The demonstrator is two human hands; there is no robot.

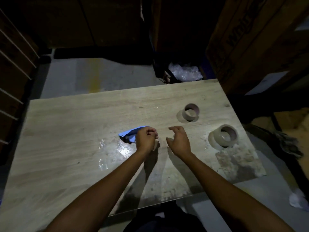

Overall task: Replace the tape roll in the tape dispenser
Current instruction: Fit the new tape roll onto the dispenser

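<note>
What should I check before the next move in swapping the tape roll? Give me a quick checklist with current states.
1. Dispenser located: ok. The blue tape dispenser lies on the table, partly behind the left hand.
2. Left hand's grip on the dispenser: cannot tell. The hand is closed like a fist beside it, but contact is hidden.
3. Right hand free: ok. The right hand is open and holds nothing.
4. Rolls within view: ok. The near roll and far roll stand apart on the table to the right.
5. Which roll is full: the near one looks thicker; not certain.
6. Dispenser's spindle empty: cannot tell.
</note>
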